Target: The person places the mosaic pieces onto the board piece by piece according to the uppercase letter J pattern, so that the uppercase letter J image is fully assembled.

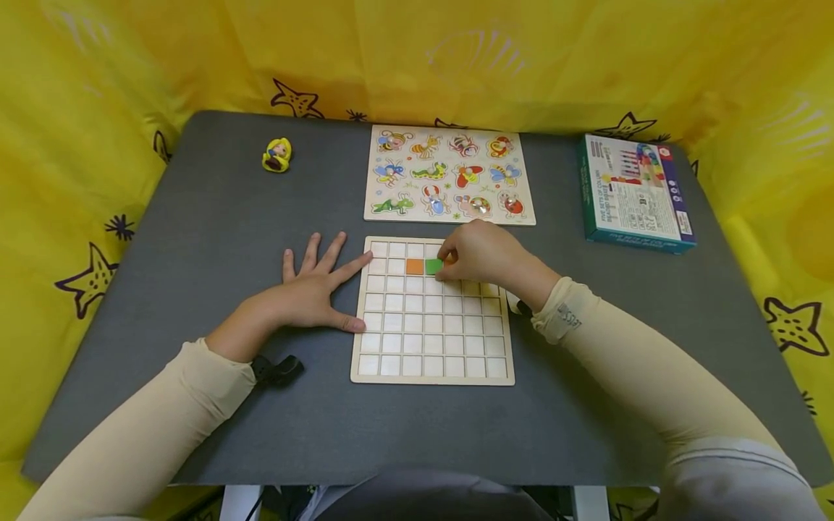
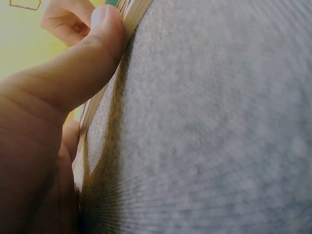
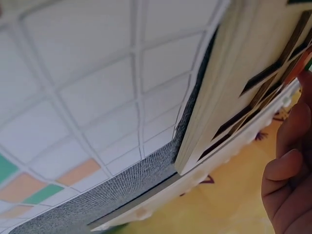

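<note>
In the head view a wooden grid board (image 1: pixel 433 383) lies on the grey table, its cells mostly pale. My left hand (image 1: pixel 311 297) is spread flat, with thumb and index fingertip on the board's left edge. The left wrist view shows the thumb (image 2: pixel 95 53) against that edge. Over the board's upper right, my right hand (image 1: pixel 485 253) pinches a green tile (image 1: pixel 433 266) at its right side. An orange tile (image 1: pixel 414 267) sits left of it. More orange shows under the right fingers, mostly hidden. The right wrist view shows the right hand's curled fingers (image 3: pixel 287 170) at the edge.
An insect peg puzzle (image 1: pixel 449 174) lies behind the grid board. A boxed set (image 1: pixel 638 192) is at the back right, a small yellow figure (image 1: pixel 277 155) at the back left. A white grid (image 3: pixel 97 87) with orange and green squares fills much of the right wrist view.
</note>
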`<state>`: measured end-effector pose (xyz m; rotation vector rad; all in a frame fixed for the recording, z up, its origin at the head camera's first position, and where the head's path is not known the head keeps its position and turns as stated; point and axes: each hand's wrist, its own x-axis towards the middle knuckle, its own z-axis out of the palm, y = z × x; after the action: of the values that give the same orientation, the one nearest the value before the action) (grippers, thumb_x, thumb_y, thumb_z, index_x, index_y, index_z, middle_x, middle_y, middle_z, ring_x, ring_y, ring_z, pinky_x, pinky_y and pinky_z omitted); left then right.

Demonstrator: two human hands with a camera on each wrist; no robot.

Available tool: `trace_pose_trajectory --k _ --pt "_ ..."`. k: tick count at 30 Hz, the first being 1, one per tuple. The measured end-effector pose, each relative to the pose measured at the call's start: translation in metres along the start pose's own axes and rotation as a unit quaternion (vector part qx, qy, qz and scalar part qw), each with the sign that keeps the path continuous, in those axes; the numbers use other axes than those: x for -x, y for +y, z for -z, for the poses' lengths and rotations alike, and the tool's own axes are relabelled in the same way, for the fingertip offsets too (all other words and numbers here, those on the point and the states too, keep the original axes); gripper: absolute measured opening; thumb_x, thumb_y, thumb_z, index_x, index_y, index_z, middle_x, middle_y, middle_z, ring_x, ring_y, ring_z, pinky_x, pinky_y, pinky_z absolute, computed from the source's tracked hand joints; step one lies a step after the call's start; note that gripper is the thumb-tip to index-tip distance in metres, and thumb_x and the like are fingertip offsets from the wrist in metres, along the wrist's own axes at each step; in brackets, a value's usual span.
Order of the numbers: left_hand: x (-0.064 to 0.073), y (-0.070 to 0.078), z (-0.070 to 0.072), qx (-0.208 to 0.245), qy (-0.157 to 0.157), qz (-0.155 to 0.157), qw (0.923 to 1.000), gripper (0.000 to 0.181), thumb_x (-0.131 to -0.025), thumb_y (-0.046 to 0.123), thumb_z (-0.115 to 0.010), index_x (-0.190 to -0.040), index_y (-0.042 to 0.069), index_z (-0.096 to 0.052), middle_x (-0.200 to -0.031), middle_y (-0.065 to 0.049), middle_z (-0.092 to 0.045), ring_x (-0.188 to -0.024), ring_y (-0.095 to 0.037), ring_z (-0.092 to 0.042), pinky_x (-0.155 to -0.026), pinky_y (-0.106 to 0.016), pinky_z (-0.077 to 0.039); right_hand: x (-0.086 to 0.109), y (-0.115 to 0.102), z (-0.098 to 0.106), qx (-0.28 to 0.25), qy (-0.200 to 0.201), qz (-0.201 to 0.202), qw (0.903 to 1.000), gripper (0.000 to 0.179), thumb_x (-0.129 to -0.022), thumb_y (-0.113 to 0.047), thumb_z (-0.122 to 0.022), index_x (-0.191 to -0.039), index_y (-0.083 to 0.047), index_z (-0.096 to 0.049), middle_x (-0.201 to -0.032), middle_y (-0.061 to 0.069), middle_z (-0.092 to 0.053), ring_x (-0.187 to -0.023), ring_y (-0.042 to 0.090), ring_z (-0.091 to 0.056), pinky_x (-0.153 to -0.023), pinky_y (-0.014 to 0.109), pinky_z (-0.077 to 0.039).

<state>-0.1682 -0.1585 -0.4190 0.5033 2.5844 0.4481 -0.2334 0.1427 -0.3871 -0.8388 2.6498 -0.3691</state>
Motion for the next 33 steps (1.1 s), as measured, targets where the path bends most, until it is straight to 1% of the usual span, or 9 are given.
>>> trace_pose_trajectory --k 4,9,14,16,19,23,28,31,33 --pt "-0.001 -0.001 0.000 0.002 0.001 -0.002 1.0000 0.117 -0.062 0.084 -0.066 -0.156 0.046 -0.006 -0.160 -0.003 0.024 -0.138 -0.033 0.035 -0.098 -0.068 0.023 0.000 -0.002 -0.002 0.024 0.007 0.007 0.9997 0.031 -0.081 -0.043 -0.079 -0.100 -0.019 -0.079 -0.086 -0.008 -0.069 -0.074 0.011 -0.058 -0.067 0.031 -0.048" --pt "-0.002 0.000 0.000 -0.001 0.002 -0.004 1.0000 0.117 -0.062 0.084 -0.065 -0.156 0.046 -0.007 -0.160 -0.002 0.024 -0.138 -0.032 0.035 -0.098 -0.068 0.023 0.004 0.000 -0.001 0.070 0.025 0.035 0.9966 0.037 -0.081 -0.050 -0.077 -0.103 -0.020 -0.079 -0.092 -0.007 -0.071 -0.079 0.010 -0.060 -0.068 0.033 -0.050" --pt "-0.003 0.001 0.000 -0.004 0.001 -0.001 1.0000 0.117 -0.063 0.084 -0.066 -0.156 0.046 -0.006 -0.160 -0.003 0.023 -0.138 -0.032 0.036 -0.098 -0.068 0.023 0.022 0.011 0.019 0.013 0.039 0.025 0.9988 0.044 -0.081 -0.047 -0.079 -0.115 -0.018 -0.075 -0.083 -0.006 -0.068 -0.070 0.013 -0.057 -0.063 0.033 -0.046" --pt "-0.002 0.001 0.000 -0.003 -0.001 0.000 1.0000 0.117 -0.063 0.083 -0.066 -0.156 0.045 -0.006 -0.160 -0.003 0.024 -0.137 -0.032 0.036 -0.098 -0.068 0.023 0.035 0.021 0.032 -0.009 0.047 0.020 0.9987 0.042 -0.083 -0.044 -0.078 -0.117 -0.018 -0.074 -0.078 -0.007 -0.065 -0.065 0.014 -0.054 -0.060 0.034 -0.044" --pt "-0.002 0.001 -0.001 0.002 -0.001 -0.003 1.0000 0.117 -0.063 0.083 -0.066 -0.156 0.044 -0.006 -0.160 -0.003 0.024 -0.137 -0.032 0.036 -0.097 -0.068 0.023 0.062 0.044 0.050 -0.028 0.065 0.008 0.9974 0.038 -0.085 -0.041 -0.077 -0.115 -0.018 -0.075 -0.078 -0.007 -0.064 -0.062 0.014 -0.052 -0.057 0.034 -0.042" --pt "-0.004 0.001 -0.004 0.005 0.002 -0.011 0.9999 0.117 -0.064 0.084 -0.064 -0.157 0.043 -0.005 -0.159 -0.003 0.025 -0.137 -0.033 0.037 -0.096 -0.069 0.024 0.105 0.081 0.063 -0.052 0.079 -0.052 0.9942 0.038 -0.085 -0.041 -0.077 -0.114 -0.018 -0.074 -0.079 -0.003 -0.063 -0.063 0.017 -0.051 -0.055 0.032 -0.041" --pt "-0.005 -0.002 -0.005 -0.007 0.001 -0.008 0.9999 0.119 -0.063 0.086 -0.063 -0.156 0.043 -0.003 -0.159 -0.004 0.027 -0.136 -0.033 0.038 -0.096 -0.069 0.024 0.157 0.122 0.054 -0.065 0.047 -0.119 0.9897 0.044 -0.083 -0.040 -0.079 -0.118 -0.012 -0.073 -0.084 -0.003 -0.063 -0.067 0.018 -0.051 -0.055 0.030 -0.040" --pt "-0.003 -0.005 -0.005 -0.006 0.002 -0.011 0.9999 0.118 -0.063 0.085 -0.063 -0.156 0.044 -0.003 -0.159 -0.004 0.026 -0.136 -0.033 0.038 -0.096 -0.069 0.024 0.182 0.141 0.043 -0.071 0.019 -0.147 0.9863 0.048 -0.082 -0.040 -0.080 -0.119 -0.010 -0.072 -0.092 -0.001 -0.067 -0.077 0.019 -0.056 -0.064 0.031 -0.045" --pt "-0.003 -0.005 -0.005 -0.002 0.003 -0.017 0.9999 0.118 -0.064 0.084 -0.063 -0.157 0.042 -0.003 -0.159 -0.005 0.026 -0.136 -0.033 0.038 -0.095 -0.069 0.025 0.197 0.153 0.037 -0.077 0.006 -0.168 0.9827 0.049 -0.081 -0.041 -0.080 -0.119 -0.010 -0.072 -0.102 0.004 -0.070 -0.088 0.022 -0.060 -0.073 0.036 -0.048"
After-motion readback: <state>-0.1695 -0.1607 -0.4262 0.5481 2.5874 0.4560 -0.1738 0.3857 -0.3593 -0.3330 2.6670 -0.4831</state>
